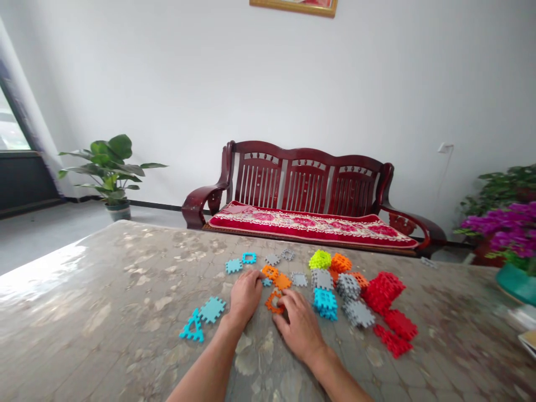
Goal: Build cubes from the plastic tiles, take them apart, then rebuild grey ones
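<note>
Flat interlocking plastic tiles lie scattered on a patterned table (104,312). My left hand (245,295) rests palm down with fingers spread, its fingertips beside an orange tile (270,272) and a small blue piece. My right hand (298,325) lies flat, fingers touching an open orange frame tile (274,302). Another orange tile (283,281) sits just beyond. A blue stack (325,303) stands right of my right hand. Blue tiles (212,309) and a blue triangle (192,329) lie left of my left forearm.
Grey stacks (357,312), red blocks (383,290), red tiles (396,332), a lime block (320,259) and an orange block (340,262) sit right. A wooden bench (305,195) with red cushion stands behind. A flower pot (517,279) is at the right edge.
</note>
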{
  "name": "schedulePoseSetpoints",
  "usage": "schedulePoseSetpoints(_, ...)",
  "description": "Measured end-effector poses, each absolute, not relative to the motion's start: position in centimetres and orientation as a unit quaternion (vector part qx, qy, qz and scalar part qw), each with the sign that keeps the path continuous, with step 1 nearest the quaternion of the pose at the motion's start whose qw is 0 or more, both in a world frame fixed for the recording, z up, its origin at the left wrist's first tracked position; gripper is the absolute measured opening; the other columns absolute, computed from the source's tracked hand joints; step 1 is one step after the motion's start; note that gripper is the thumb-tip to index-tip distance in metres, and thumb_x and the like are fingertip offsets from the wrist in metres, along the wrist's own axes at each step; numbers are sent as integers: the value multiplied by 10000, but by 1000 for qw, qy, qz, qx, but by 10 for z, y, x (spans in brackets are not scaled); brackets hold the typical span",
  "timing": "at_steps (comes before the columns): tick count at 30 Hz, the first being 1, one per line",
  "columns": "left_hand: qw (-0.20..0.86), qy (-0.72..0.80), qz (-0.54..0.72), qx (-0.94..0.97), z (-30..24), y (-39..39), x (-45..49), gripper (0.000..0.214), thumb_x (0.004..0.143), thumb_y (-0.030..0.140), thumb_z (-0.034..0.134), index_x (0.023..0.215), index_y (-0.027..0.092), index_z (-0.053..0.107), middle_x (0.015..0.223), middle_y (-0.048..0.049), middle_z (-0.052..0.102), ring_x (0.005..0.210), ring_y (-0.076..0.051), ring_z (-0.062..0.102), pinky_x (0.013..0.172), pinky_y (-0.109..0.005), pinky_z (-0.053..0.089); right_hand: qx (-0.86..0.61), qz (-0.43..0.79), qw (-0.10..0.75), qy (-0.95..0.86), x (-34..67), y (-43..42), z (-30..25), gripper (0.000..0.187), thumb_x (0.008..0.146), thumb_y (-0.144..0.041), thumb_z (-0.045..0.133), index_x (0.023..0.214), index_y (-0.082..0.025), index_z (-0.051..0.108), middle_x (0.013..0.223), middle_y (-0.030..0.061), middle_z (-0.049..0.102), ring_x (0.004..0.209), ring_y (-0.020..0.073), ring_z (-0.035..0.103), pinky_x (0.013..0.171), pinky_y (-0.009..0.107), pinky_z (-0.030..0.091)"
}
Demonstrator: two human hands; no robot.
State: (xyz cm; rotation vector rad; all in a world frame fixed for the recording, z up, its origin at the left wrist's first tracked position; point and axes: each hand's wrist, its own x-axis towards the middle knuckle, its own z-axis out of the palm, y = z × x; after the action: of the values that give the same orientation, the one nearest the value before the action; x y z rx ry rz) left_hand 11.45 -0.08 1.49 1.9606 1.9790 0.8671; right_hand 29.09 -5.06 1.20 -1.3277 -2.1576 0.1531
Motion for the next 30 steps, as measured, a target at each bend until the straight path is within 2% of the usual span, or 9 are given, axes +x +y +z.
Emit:
schedulePoseSetpoints(7,76,663,252,701,19,-6,117,328,824,193,535,1129,230,651,1138,-69,617,1105,-211,568,975,-311,406,-499,19,308,-810,290,-46,4,105,862,-133,570,898,-228,592,1063,57,663,1037,232,603,900,367,474)
schedulePoseSetpoints(11,50,669,215,710,18,-6,119,384,846,245,541,1222,260,618,1182,-65,599,1130,-212,549,983,-311,400,-493,36,321,-808,291,-45,3,69,926,-201,526,903,-230,585,926,34,670,927,209,620,821,314,465)
schedulePoseSetpoints(17,34,680,199,705,16,-4,120,410,877,273,516,1280,270,593,1145,-72,600,1090,-215,556,960,-320,407,-531,113,365,-757,300,-42,1,331,1016,-381,330,839,-235,568,780,15,679,760,176,651,683,255,417)
schedulePoseSetpoints(21,35,689,197,697,15,-3,121,398,882,267,506,1269,271,598,1135,-77,601,1088,-222,555,952,-328,403,-549,149,364,-738,304,-41,1,358,1009,-398,316,833,-236,583,709,8,685,674,173,653,625,250,400)
schedulePoseSetpoints(24,34,697,200,688,16,-3,122,386,866,213,491,1234,243,603,1124,-82,609,1084,-225,558,938,-327,404,-541,127,367,-746,303,-43,4,311,988,-353,360,864,-229,617,797,29,710,749,181,670,670,253,432)
schedulePoseSetpoints(27,34,699,206,684,17,-4,122,343,855,201,491,1178,229,604,1116,-74,617,1076,-223,562,928,-320,404,-519,102,382,-758,300,-47,9,207,934,-287,466,1005,-222,650,996,50,718,940,190,672,792,263,473)
schedulePoseSetpoints(30,36,700,211,681,18,-7,122,298,851,189,486,1124,223,600,1102,-69,622,1068,-220,565,925,-320,399,-504,86,359,-781,298,-52,13,241,850,-247,592,1082,-239,659,1073,39,708,1014,199,653,858,288,489)
